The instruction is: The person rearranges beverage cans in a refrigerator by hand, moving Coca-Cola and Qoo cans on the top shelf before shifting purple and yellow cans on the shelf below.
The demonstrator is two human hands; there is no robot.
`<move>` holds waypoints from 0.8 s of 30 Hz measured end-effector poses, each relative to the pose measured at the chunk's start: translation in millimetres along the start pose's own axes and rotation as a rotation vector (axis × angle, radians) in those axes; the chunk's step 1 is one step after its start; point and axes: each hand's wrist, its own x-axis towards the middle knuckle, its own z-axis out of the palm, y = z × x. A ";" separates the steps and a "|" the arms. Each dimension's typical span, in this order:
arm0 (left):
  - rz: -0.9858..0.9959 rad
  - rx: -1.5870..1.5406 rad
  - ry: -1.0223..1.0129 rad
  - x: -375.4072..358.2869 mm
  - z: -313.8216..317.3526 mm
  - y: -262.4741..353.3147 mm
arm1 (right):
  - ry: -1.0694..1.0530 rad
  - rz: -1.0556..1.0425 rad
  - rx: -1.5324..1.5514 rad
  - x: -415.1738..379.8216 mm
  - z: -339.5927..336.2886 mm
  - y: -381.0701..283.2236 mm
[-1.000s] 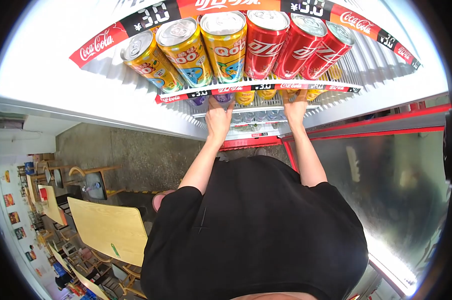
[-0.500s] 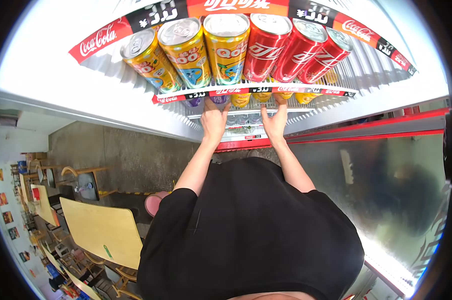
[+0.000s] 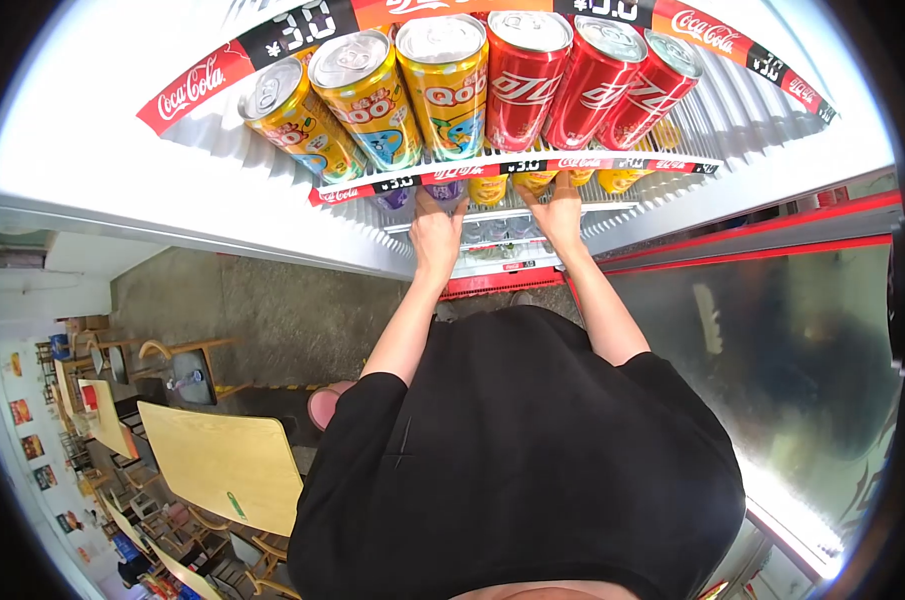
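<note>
left hand (image 3: 437, 238): i see it raised to the purple drinks (image 3: 444, 189), its fingertips hidden behind them; i cannot tell whether it grips one.
right hand (image 3: 556, 214): up at the yellow drinks (image 3: 489, 190), thumb and fingers spread apart; i cannot tell whether it grips one.
purple and yellow drinks: in one row, just below the price strip (image 3: 451, 173).
upper shelf: yellow cans (image 3: 445, 100) stand left of red cans (image 3: 523, 105).
</note>
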 end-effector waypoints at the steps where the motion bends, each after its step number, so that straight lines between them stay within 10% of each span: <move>1: 0.016 0.004 -0.002 -0.5 2.6 -3.2 | -0.008 -0.006 -0.019 -1.2 -2.2 -0.6; 24: -0.004 0.030 -0.004 0.9 -0.8 1.0 | 0.097 0.067 -0.130 -22.8 -16.6 -41.8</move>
